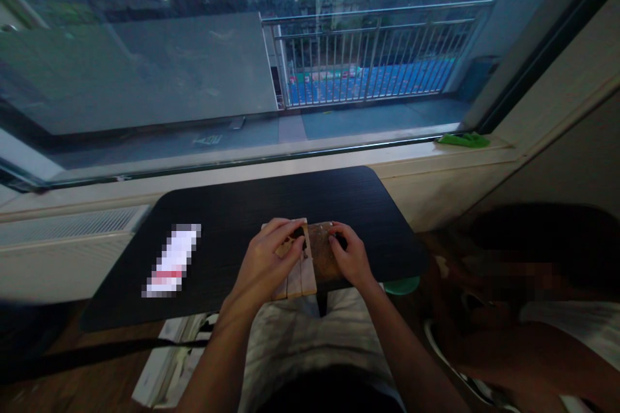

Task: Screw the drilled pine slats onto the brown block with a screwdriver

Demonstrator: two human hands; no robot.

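Observation:
At the near edge of a dark table lies a light wooden slatted piece [294, 281], with a darker brown board [323, 251] directly to its right. My left hand [271, 251] rests over the slatted piece, its fingers and thumb bent around a dark spot near the seam; the palm hides part of the wood. My right hand [351, 255] is curled at the brown board's right side, thumb and fingers close together. Anything between those right fingertips is too small to make out.
The black table [232, 206] stands against a window sill. A blurred-out phone-like object [172, 261] lies on its left side. A green cloth [464, 140] is on the sill. Another person [542, 322] sits close by on the right. Below left are stacked white items [165, 361].

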